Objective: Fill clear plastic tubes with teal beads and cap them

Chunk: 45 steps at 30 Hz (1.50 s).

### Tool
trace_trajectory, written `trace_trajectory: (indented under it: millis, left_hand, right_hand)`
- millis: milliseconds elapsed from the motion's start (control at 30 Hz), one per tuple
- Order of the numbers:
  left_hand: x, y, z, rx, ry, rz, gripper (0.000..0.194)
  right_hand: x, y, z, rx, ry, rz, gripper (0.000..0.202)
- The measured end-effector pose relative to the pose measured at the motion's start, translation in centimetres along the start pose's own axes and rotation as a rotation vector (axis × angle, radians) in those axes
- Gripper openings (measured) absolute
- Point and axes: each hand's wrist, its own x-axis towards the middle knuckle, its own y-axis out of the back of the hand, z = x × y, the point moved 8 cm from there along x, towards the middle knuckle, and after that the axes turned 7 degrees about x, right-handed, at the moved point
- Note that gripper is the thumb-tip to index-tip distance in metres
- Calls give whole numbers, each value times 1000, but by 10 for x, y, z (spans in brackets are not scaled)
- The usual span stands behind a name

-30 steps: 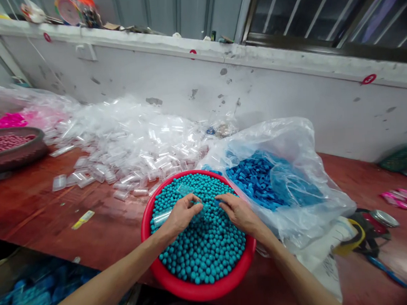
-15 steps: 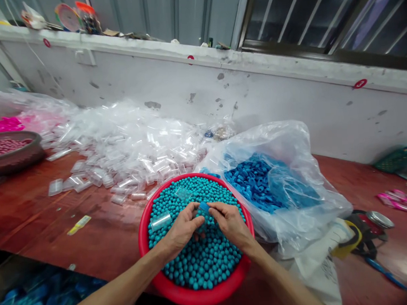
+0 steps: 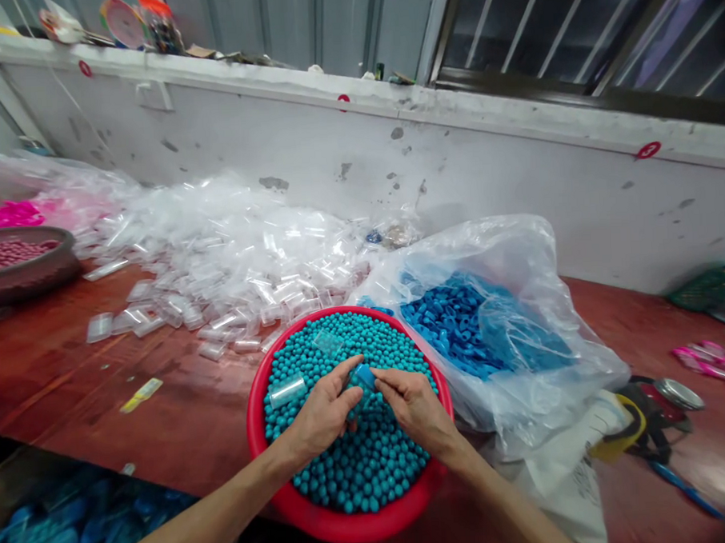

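Over a red basin (image 3: pixel 257 412) of turquoise beads (image 3: pixel 353 476), both my hands meet at one small container. My left hand (image 3: pixel 323 405) is closed around a clear plastic tube, mostly hidden by the fingers, with its index finger stretched toward the top. A blue cap (image 3: pixel 364 375) sits at the tube's upper end; whether it is fully seated I cannot tell. My right hand (image 3: pixel 413 401) pinches the cap's right side between thumb and fingers. Another clear tube (image 3: pixel 287 391) lies on the beads left of my hands, and a clear flat piece (image 3: pixel 328 343) rests near the back.
Clear tubes (image 3: pixel 235 261) lie heaped behind the basin. A plastic bag (image 3: pixel 517 245) of blue caps (image 3: pixel 445 316) is at the right. A brown bowl (image 3: pixel 67 264) of pink beads stands far left. Blue-filled containers (image 3: pixel 73 516) sit below the table edge at lower left.
My left index finger has straightened and lifted beside the cap. The cap now appears tilted, and my right fingers have moved slightly lower on its right side.
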Motion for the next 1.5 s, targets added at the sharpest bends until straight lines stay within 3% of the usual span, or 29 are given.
trace_trajectory:
  millis: [200,267,333,467,600,700,800,900,967,1100,1300,1500]
  left_hand:
    - [-2,2,-2,14,-15,96,34]
    - [-3,4,-2,24,-3,147,30]
    - [-4,3,-1,11,2,120,28]
    - [-6,-4,7,-46,-2,-51,32]
    - [-8,-2,13,-22,-33,-40,30]
    - [-11,1,14,27,-94,54,36]
    - [-13,1,14,36,-121,110,44]
    - [-13,1,18,-4,-151,136,43]
    - [-13,0,24,-37,-170,110,42]
    - [-12,-5,26,-110,-119,39,44]
    - [-17,4,20,84,-154,256,47]
    - [-18,2,21,127,-179,170,47]
  right_hand:
    - [-3,-13,-2,-54,138,-41,25]
    - [-3,-10,-4,-23,144,-31,24]
    - [0,-3,-5,51,124,-37,23]
    - [8,10,9,404,-115,-54,27]
    - [10,13,26,672,-314,128,51]
    - [6,9,17,545,-256,172,43]
    - [-1,-5,-5,276,-114,-1,42]
    - [-9,-17,-14,77,-50,-126,79]
    - [-10,-19,-15,-28,-48,-106,95]
    - [-7,-20,-19,-114,-43,-6,84]
    - [-12,-24,-20,-305,-27,45,80]
    - [-16,-26,-13,-220,-61,-153,78]
